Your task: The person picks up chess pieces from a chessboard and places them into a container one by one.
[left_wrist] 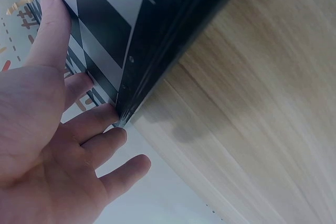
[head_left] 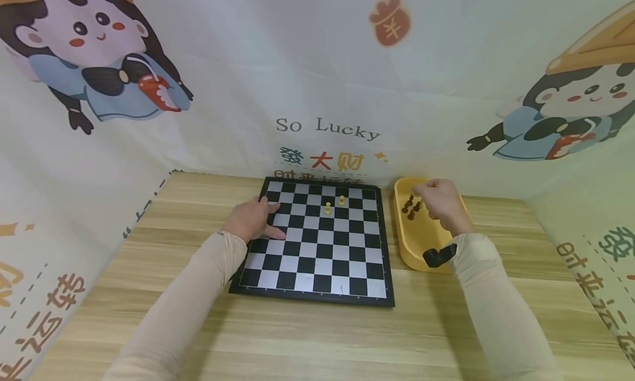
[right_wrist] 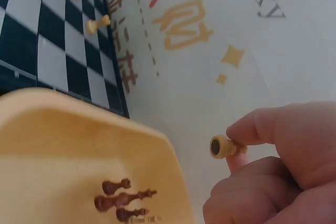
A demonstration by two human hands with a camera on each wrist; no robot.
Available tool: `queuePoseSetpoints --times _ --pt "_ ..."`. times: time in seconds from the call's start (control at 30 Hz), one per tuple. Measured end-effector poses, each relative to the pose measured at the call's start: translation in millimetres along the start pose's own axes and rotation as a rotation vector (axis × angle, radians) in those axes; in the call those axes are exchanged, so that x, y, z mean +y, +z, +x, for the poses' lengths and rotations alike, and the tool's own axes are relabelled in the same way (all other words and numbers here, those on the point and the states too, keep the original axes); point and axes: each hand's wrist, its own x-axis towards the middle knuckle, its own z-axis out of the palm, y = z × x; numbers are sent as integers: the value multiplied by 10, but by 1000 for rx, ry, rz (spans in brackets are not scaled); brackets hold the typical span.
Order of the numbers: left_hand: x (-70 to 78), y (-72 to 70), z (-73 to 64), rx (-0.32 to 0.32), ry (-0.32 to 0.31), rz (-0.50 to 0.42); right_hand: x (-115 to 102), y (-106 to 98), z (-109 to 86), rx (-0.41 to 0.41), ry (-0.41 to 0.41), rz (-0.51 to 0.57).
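Observation:
My right hand is raised over the yellow tub, pinching a pale chess piece between thumb and fingertips. Its dark round base faces the right wrist camera. Inside the tub lie several dark brown chess pieces, with a pale piece partly in view beside them. My left hand rests at the left edge of the black-and-white chessboard, fingers spread and touching its surface and rim. Two pale chess pieces, one nearer and one farther, stand upright on the board's far half.
The board and tub lie side by side on a wood-grain table. Behind them hangs a pale printed cloth, which also closes off the left and right sides. A black strap piece sits at my right wrist.

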Motion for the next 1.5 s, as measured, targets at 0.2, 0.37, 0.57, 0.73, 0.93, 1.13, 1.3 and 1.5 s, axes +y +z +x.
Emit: queuePoseSetpoints --times 0.2,0.37,0.57,0.73,0.93,1.13,1.3,1.5 --pt "0 4 8 -4 2 -3 49 -71 30 -7 12 -31" --pt "-5 10 11 -1 -3 -13 110 -80 102 -6 51 -39" --pt "-11 -1 -1 -5 -14 -21 234 -78 178 -43 113 11" --pt "5 -6 4 -19 -14 -14 357 -80 234 -49 148 26" --pt "4 -5 8 -24 -12 -13 435 -47 292 -40 195 18" --pt "0 -10 0 -22 -10 -9 453 -14 318 -48 210 7" --pt "5 -8 -2 -20 -10 -12 442 6 310 -52 216 -11" --pt "-3 3 2 -12 -14 -10 441 9 304 -92 210 -10"
